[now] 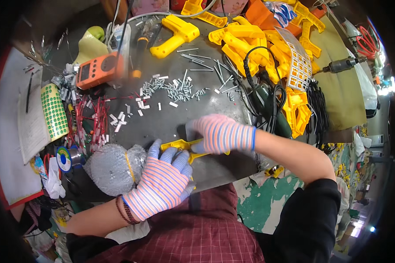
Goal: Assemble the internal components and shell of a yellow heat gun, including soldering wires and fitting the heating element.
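Observation:
Near the table's front edge, my left hand (162, 186), in a striped knitted glove, is closed on a yellow plastic tool housing half (176, 144). Its fingers lie across the piece and cover much of it. My right hand (224, 133), gloved alike, is bent over the housing's right part, thumb low against it. Its fingers are curled and their tips are smeared, so what they hold cannot be made out. Beyond both hands lies a pile of silver screws (180, 90), with small white connector pieces (118, 120) to its left.
A bubble-wrapped bundle (112, 170) stands beside my left hand. Red wires (90, 116), a solder spool (65, 158) and an orange meter (100, 71) lie at left. Yellow housings (245, 44) are heaped at far right, near a black-corded green tool (267, 105) and a power screwdriver (341, 65).

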`<state>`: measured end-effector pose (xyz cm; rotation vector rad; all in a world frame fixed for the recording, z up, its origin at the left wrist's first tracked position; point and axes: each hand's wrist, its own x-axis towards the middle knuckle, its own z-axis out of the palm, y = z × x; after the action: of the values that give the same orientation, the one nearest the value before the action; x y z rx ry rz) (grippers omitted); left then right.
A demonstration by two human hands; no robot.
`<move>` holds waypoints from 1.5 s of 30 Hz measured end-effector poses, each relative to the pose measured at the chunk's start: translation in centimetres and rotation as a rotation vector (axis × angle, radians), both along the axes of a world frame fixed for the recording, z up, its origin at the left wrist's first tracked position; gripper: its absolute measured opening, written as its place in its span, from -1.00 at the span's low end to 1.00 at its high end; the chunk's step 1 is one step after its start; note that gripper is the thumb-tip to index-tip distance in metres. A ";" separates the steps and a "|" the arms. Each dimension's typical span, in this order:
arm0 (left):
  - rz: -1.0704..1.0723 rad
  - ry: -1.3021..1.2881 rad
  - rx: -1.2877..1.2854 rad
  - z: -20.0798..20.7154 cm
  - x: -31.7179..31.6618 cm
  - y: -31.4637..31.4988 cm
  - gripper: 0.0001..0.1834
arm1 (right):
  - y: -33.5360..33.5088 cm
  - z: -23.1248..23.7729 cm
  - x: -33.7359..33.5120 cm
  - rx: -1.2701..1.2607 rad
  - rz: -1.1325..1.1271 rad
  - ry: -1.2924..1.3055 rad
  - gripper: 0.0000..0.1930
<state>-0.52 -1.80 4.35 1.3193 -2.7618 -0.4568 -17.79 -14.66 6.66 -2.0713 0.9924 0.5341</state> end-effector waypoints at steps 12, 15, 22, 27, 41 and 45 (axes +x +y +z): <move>-0.007 0.033 -0.015 0.2 -0.4 0.1 -0.44 | -23.2 -3.9 6.5 -0.608 -0.681 0.063 -0.29; -0.002 0.035 -0.030 -0.2 0.0 0.2 -0.43 | -22.1 -1.9 5.7 -0.724 -0.606 -0.072 -0.28; 0.002 0.106 -0.072 -0.9 0.8 0.5 -0.39 | -9.1 5.8 -1.5 -0.821 0.397 -0.262 -0.45; 0.008 0.109 -0.120 -1.0 0.4 0.3 -0.39 | -0.2 0.0 -4.6 -0.885 0.076 -0.022 -0.45; 0.011 0.112 -0.119 -1.4 0.3 0.5 -0.44 | 6.2 1.0 -7.1 -0.186 -0.994 -1.053 -0.60; 0.012 0.104 -0.110 -1.6 0.3 0.5 -0.44 | 6.8 -1.9 -8.2 -0.704 -0.744 -0.662 -0.78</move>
<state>-0.18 -1.27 2.76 1.2497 -2.6524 -0.3568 -25.98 -7.89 4.80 -1.9739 1.5147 -0.9387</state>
